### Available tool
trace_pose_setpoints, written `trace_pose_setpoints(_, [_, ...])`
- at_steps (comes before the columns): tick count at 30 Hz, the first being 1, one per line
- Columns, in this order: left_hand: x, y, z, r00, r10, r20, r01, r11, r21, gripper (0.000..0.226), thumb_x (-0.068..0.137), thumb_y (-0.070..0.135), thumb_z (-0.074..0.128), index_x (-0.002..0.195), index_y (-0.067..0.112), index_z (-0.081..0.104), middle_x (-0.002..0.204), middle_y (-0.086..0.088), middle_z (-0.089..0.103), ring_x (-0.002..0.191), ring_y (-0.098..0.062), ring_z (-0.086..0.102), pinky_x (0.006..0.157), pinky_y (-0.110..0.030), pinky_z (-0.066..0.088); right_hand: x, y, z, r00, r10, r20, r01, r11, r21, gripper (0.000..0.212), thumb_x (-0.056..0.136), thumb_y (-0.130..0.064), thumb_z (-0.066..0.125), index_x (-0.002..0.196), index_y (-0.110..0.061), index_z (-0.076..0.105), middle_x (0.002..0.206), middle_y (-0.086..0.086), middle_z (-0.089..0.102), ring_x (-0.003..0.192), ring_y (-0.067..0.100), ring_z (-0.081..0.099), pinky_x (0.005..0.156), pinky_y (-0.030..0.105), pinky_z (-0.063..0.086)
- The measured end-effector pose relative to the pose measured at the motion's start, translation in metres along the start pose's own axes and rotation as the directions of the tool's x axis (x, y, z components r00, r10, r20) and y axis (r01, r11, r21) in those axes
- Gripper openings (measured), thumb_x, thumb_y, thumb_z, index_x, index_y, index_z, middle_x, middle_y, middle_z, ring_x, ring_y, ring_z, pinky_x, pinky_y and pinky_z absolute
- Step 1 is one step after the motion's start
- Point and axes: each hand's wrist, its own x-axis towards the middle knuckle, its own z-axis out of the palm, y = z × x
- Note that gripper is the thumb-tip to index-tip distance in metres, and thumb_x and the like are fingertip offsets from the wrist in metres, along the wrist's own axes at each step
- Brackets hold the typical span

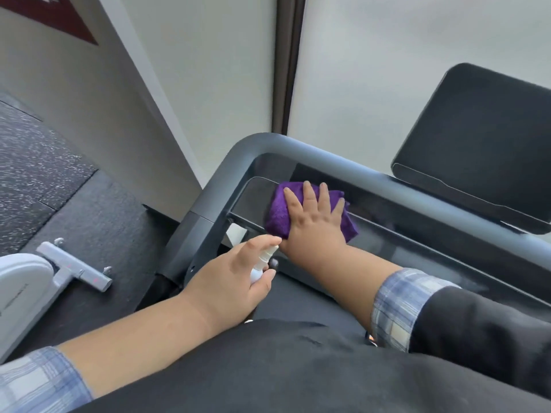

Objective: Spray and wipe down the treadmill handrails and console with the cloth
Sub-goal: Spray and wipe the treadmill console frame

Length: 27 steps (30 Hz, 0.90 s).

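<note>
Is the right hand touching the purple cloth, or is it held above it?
Touching. In the head view the right hand lies flat on the purple cloth, its straight fingers pressing it onto the console tray.

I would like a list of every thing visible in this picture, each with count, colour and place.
cloth: one, purple, flat on the console tray under the right hand
spray bottle: one, white, in the left hand
console tray: one, dark glossy, inside the handrail
handrail: one, grey, curving around the tray
screen: one, black, upper right
white machine: one, on the floor at left
left hand: grips the bottle
right hand: presses the cloth, fingers spread
</note>
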Motion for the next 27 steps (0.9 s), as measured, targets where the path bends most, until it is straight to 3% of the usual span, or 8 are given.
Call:
trace_pose_setpoints(3, [0.002, -0.001, -0.003, 0.999, 0.037, 0.007, -0.037, 0.999, -0.003, 0.058, 0.092, 0.029, 0.062, 0.131, 0.054, 0.027, 0.099, 0.031, 0.050, 0.085, 0.012, 0.049, 0.072, -0.007, 0.036, 0.003, -0.005, -0.005, 0.999, -0.025, 0.043, 0.026, 1.000, -0.010, 0.108, 0.060, -0.074, -0.002, 0.158, -0.029, 0.000, 0.167, 0.010, 0.000, 0.150, 0.040, -0.010, 0.116, 0.067, -0.001])
trace_pose_setpoints(6, [0.004, -0.001, -0.003, 0.997, 0.074, 0.015, -0.073, 0.997, -0.012, 0.059, 0.092, 0.030, 0.061, 0.132, 0.054, 0.026, 0.104, 0.024, 0.050, 0.084, 0.009, 0.050, 0.073, -0.018, 0.041, -0.028, 0.027, -0.001, 1.000, -0.013, -0.017, 0.013, 1.000, 0.011, 0.103, 0.069, -0.086, 0.019, 0.156, -0.031, 0.016, 0.164, 0.006, 0.016, 0.151, 0.035, 0.006, 0.119, 0.061, 0.011])
trace_pose_setpoints(9, [0.000, -0.011, -0.004, 0.997, 0.072, 0.014, -0.072, 0.997, -0.025, 0.060, 0.092, 0.031, 0.061, 0.133, 0.054, 0.023, 0.100, 0.023, 0.051, 0.083, 0.016, 0.050, 0.067, -0.012, 0.035, -0.064, 0.056, 0.009, 0.996, 0.065, -0.067, -0.062, 0.997, 0.042, 0.102, 0.068, -0.088, 0.035, 0.153, -0.032, 0.026, 0.160, 0.005, 0.027, 0.149, 0.035, 0.016, 0.118, 0.059, 0.017])
trace_pose_setpoints(14, [-0.015, -0.030, -0.018, 0.998, 0.017, -0.053, -0.020, 0.998, -0.057, 0.057, 0.092, 0.031, 0.061, 0.132, 0.052, 0.026, 0.093, 0.022, 0.054, 0.078, -0.001, 0.055, 0.068, -0.021, 0.044, -0.053, 0.035, 0.014, 0.987, 0.151, -0.057, -0.152, 0.988, -0.021, 0.107, 0.072, -0.091, 0.037, 0.156, -0.029, 0.016, 0.164, 0.008, 0.020, 0.150, 0.036, 0.008, 0.118, 0.061, 0.012])
trace_pose_setpoints(19, [-0.034, -0.036, -0.027, 0.997, -0.027, -0.074, 0.027, 1.000, -0.008, 0.059, 0.092, 0.032, 0.062, 0.130, 0.054, 0.023, 0.094, 0.034, 0.049, 0.084, 0.017, 0.050, 0.068, -0.009, 0.033, 0.012, -0.036, 0.006, 0.999, -0.010, -0.039, 0.008, 0.998, -0.061, 0.110, 0.079, -0.087, 0.036, 0.159, -0.019, 0.003, 0.167, 0.012, 0.008, 0.152, 0.039, -0.002, 0.118, 0.065, 0.004])
trace_pose_setpoints(22, [-0.038, -0.036, -0.026, 0.998, -0.022, -0.067, 0.021, 1.000, -0.005, 0.061, 0.092, 0.034, 0.062, 0.129, 0.056, 0.020, 0.101, 0.027, 0.051, 0.082, 0.011, 0.050, 0.070, -0.013, 0.036, 0.040, -0.065, 0.000, 0.998, -0.055, 0.000, 0.055, 0.994, -0.094, 0.111, 0.081, -0.085, 0.036, 0.159, -0.015, -0.003, 0.167, 0.012, 0.003, 0.152, 0.039, -0.006, 0.118, 0.063, 0.000])
trace_pose_setpoints(24, [-0.036, -0.034, -0.025, 0.997, -0.022, -0.079, 0.022, 1.000, 0.008, 0.059, 0.092, 0.034, 0.061, 0.131, 0.055, 0.022, 0.102, 0.026, 0.051, 0.080, 0.004, 0.049, 0.070, -0.012, 0.036, 0.037, -0.062, -0.002, 0.997, -0.083, -0.008, 0.082, 0.992, -0.096, 0.108, 0.083, -0.082, 0.038, 0.159, -0.015, -0.002, 0.167, 0.010, 0.004, 0.153, 0.036, -0.005, 0.120, 0.061, 0.001])
trace_pose_setpoints(27, [-0.033, -0.034, -0.024, 0.996, -0.015, -0.088, 0.015, 1.000, -0.005, 0.057, 0.092, 0.034, 0.060, 0.133, 0.052, 0.025, 0.095, 0.031, 0.048, 0.079, 0.010, 0.050, 0.067, -0.006, 0.032, 0.002, -0.029, 0.002, 0.992, -0.119, -0.044, 0.116, 0.991, -0.063, 0.105, 0.084, -0.078, 0.046, 0.159, -0.016, 0.007, 0.167, 0.008, 0.012, 0.153, 0.032, 0.001, 0.122, 0.057, 0.006])
